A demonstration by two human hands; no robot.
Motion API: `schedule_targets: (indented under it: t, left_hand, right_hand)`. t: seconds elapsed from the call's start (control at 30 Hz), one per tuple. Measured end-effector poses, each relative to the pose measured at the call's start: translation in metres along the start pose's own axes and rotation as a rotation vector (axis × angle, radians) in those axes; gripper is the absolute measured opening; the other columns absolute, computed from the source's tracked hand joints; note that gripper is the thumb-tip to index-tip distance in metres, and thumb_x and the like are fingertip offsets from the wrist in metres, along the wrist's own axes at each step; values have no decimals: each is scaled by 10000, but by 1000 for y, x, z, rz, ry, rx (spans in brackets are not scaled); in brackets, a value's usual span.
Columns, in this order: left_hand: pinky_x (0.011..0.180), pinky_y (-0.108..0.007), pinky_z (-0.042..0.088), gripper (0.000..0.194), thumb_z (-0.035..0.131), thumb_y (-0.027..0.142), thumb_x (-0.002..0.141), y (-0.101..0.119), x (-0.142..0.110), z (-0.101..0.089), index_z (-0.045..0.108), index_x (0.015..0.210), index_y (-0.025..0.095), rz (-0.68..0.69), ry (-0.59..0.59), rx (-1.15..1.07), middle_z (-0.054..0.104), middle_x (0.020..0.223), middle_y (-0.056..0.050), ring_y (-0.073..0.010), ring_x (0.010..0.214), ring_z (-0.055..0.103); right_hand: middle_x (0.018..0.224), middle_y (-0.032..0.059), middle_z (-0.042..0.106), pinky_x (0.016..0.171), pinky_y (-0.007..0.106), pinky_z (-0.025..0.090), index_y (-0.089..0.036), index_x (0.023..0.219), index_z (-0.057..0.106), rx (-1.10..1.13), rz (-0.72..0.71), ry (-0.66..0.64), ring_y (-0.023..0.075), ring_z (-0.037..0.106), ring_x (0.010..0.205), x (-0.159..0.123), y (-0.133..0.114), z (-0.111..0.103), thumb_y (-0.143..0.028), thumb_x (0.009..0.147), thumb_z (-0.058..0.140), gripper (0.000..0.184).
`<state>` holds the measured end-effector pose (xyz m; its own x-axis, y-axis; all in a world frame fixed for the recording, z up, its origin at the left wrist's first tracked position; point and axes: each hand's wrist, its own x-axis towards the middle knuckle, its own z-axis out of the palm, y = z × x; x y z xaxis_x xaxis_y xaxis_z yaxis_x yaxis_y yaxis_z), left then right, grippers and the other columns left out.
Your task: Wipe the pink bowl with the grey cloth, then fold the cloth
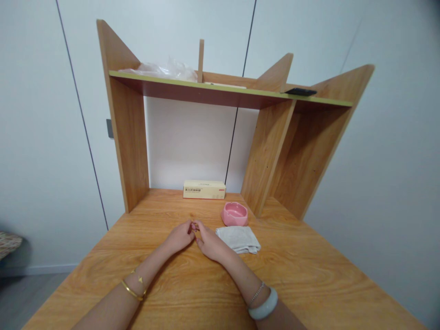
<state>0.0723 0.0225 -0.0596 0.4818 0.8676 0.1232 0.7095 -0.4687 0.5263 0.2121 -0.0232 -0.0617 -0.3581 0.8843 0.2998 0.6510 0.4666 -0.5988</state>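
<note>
My left hand point(179, 237) and my right hand point(210, 244) rest on the wooden desk point(192, 293), palms down. Their fingertips meet at the middle of the desk. The fingers lie loosely stretched and I see nothing in either hand. A folded grey-white cloth point(239, 239) lies just right of my right hand, touching or nearly touching it. Behind the cloth stands a small pink bowl point(234, 214). A long cream box with red print point(204, 189) lies against the back wall.
A wooden hutch point(129, 137) with upright dividers rises at the back of the desk. Its top shelf point(220, 90) carries crumpled clear plastic point(161, 70) and a flat black object point(301, 91). White wall panels stand behind.
</note>
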Motion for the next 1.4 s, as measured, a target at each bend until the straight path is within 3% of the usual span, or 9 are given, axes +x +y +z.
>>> schedule_targets:
  t: [1.4]
  left_hand:
    - [753,-256,413,206,434,103,746,1,-2,0,543,915,146,19,-8,-1,640,940,-88,-186,872,592]
  right_hand:
    - [1239,144,484,961,368,359,-155,1252,289,10,11,3,183,426,1180,-2,-2,2,-23,711,422,572]
